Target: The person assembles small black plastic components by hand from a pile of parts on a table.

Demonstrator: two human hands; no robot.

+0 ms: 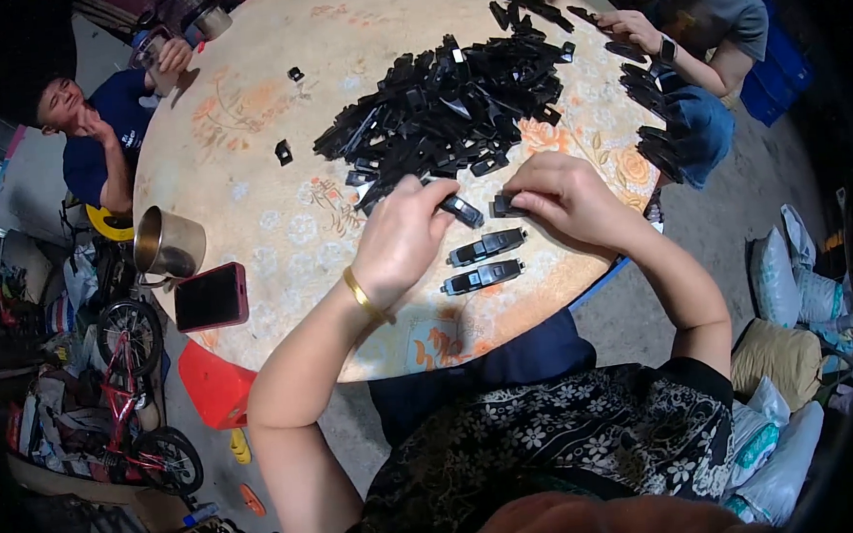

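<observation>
A black piece (483, 277) lies on the near side of the counter (278, 236); a second black piece (487, 247) lies just beyond. A phone (212, 297) lies left. Farther, the left hand (400, 234) has its grip clamped on a black part (462, 211); the right hand (569, 194) clamps a black block (505, 206). A heap of black components (446, 109) lies beyond both.

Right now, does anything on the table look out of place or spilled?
A small black piece and another farther off lie alone left of the black heap, looking like strays, since most other pieces are grouped. No spill is visible.
</observation>
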